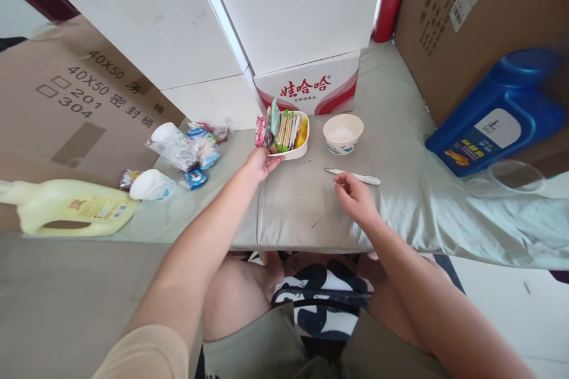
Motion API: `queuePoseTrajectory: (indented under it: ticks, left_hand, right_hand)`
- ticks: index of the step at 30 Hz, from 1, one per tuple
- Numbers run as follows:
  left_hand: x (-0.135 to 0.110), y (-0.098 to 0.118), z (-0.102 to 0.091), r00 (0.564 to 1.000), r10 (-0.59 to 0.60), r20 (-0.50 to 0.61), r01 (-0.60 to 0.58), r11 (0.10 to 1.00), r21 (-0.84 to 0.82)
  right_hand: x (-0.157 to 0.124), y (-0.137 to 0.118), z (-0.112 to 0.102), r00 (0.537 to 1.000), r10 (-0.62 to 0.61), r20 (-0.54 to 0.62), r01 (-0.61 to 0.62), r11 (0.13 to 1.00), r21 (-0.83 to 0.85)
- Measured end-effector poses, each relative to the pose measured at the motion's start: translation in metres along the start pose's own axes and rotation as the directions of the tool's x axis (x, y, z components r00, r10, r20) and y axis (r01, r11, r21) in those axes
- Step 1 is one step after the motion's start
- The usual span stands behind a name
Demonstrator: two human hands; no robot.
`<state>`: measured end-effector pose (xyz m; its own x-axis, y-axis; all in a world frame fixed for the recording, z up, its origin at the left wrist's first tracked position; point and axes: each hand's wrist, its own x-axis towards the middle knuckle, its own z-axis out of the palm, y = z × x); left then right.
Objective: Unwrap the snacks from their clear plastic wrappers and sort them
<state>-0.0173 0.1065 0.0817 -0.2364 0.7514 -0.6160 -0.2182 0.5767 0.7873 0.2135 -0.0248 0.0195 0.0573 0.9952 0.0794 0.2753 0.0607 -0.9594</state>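
My left hand (263, 164) grips the near left corner of a white oval container (302, 151), its fingers partly hidden by the rim. Packed upright in the container are small packets, among them a row of tan, stick-like ones (285, 130), a pink packet (260, 131) and a yellow one (303, 132). My right hand (356, 198) rests on the cloth, fingers loosely bent and apart. Its fingertips are at a slim white tool with a metal tip (367, 179), which lies flat. Behind it stands a white paper bowl (343, 133) with something whitish inside.
At left are two paper cups (153, 185), a heap of wrapped packets (202, 151) and a yellow jug (84, 207). White boxes (306, 86) stand behind. On the right are a blue bottle (498, 115), a clear cup (515, 177) and a large carton (444, 59).
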Motion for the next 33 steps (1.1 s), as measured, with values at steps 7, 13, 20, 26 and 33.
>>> queuePoseTrajectory:
  ticks: [7, 13, 20, 26, 33]
  left_hand:
    - [-0.085, 0.008, 0.051, 0.974, 0.040, 0.222, -0.047, 0.999, 0.027]
    - [-0.127, -0.020, 0.157, 0.941, 0.036, 0.336, -0.034, 0.999, -0.010]
    - [-0.098, -0.068, 0.258, 0.957, -0.043, 0.288, 0.065, 0.996, -0.066]
    - [-0.052, -0.075, 0.279, 0.980, -0.017, 0.199, 0.032, 0.997, -0.068]
    - [-0.036, -0.076, 0.280, 0.920, -0.031, 0.390, 0.031, 0.999, 0.008]
  right_hand:
    - [-0.019, -0.011, -0.012, 0.991, -0.132, 0.030, 0.130, 0.989, 0.071]
    - [-0.025, -0.018, -0.071, 0.971, -0.136, -0.198, 0.154, 0.985, 0.083]
    - [-0.020, 0.012, -0.122, 0.979, 0.012, -0.204, -0.030, 0.996, -0.083]
    - [-0.020, 0.041, -0.134, 0.986, 0.048, -0.159, -0.078, 0.980, -0.184]
    - [0.043, 0.050, -0.131, 0.997, -0.075, -0.026, 0.051, 0.855, -0.516]
